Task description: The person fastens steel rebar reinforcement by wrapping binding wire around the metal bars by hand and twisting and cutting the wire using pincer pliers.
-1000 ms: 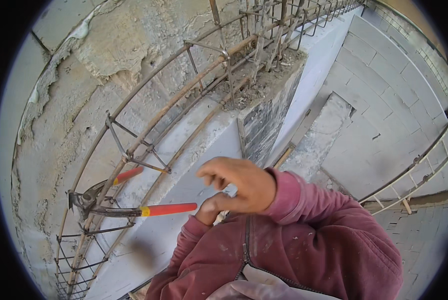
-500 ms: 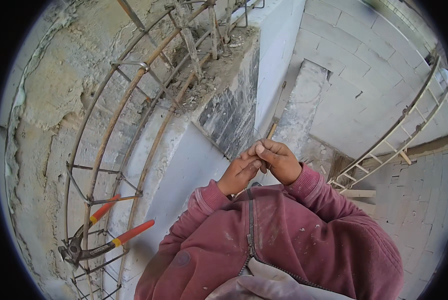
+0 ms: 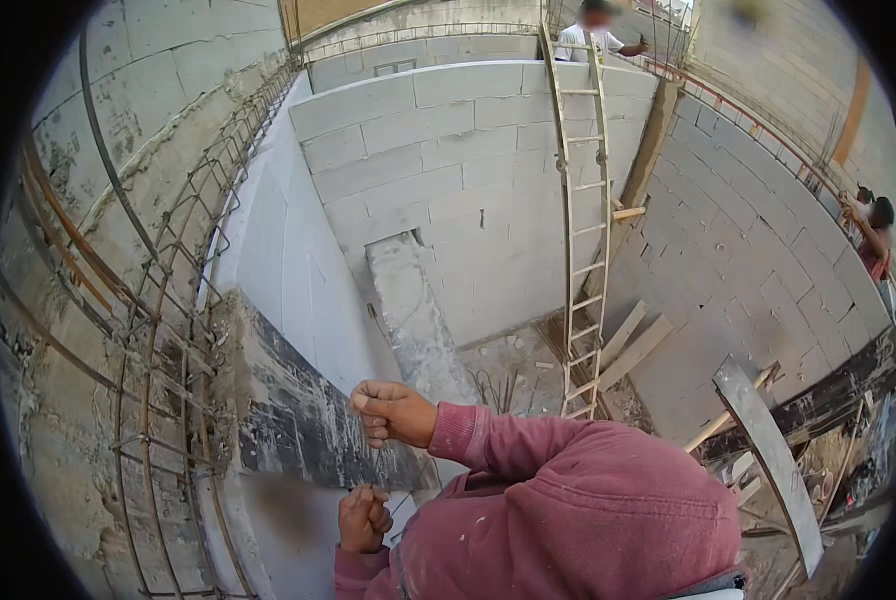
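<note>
My right hand [image 3: 395, 413] is raised in front of the dark, streaked concrete face [image 3: 298, 400], its fingers closed on a thin wire [image 3: 378, 465] that is faint against the background. Below it my left hand [image 3: 364, 517] is closed, pinching what looks like the lower end of the same wire. Just left of both hands a rebar cage [image 3: 148, 400] runs along the top of the wall, beside the rough concrete.
A tall ladder [image 3: 585, 250] leans on the far block wall [image 3: 448, 140]. A person in white [image 3: 578, 40] is behind that wall, another in red [image 3: 873, 245] at the right. Planks [image 3: 633, 350] and a long board [image 3: 768, 450] stand lower right.
The view has swung up to the far wall and ladder. My hands, together half a second ago, are now apart, right above left. The red-handled cutters seen on the rebar are out of sight.
</note>
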Available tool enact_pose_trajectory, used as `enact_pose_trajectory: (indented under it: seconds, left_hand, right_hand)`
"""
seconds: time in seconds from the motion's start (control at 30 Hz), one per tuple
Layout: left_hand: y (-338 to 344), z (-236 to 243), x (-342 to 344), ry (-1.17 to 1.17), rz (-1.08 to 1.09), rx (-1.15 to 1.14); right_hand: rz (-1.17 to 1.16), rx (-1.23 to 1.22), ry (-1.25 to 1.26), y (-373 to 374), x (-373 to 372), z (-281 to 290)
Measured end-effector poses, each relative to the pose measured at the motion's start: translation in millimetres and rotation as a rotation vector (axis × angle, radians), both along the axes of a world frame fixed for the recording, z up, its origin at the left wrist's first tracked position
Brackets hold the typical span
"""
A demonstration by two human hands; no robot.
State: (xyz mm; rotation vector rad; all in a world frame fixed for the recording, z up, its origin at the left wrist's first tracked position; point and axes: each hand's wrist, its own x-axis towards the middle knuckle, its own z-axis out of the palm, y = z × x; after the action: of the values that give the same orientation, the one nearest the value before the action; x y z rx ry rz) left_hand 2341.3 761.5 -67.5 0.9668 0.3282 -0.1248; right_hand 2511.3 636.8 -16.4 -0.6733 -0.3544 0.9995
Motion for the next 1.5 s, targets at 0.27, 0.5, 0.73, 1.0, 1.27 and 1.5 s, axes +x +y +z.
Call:
enact_pose_trajectory:
  seconds: [0.27, 0.5, 0.73, 1.0, 1.27, 1.5]
  left_hand:
    - [19.7, -14.5, -8.2, -0.215, -0.056, -0.374]
    - [2.4, -9.6, 6.5, -0.175, -0.100, -0.328]
    - [-15.9, -14.3, 20.7, -0.140, -0.055, 0.101]
    - [-14.0, -25.9, 25.4, -0.425, 0.078, 1.021]
    - [-13.2, -99.8, 5.4, -0.437, 0.083, 1.194]
    - [-11.9, -110.0, -4.6, -0.338, -0.047, 0.946]
  right_hand:
    - [0.170, 0.060, -0.596, -56.2, 5.9, 22.2]
    - [-0.094, 0.229, 0.017, -35.3, -11.9, 6.3]
    - [-0.311, 0.405, 0.427, -32.0, -4.0, 20.7]
    - [-0.442, 0.342, 0.017, -66.0, 14.5, 78.1]
    - [-0.671, 0.406, -0.123, -109.1, 28.7, 104.7]
    - [-1.270, 0.025, -0.821, -136.1, 50.9, 99.4]
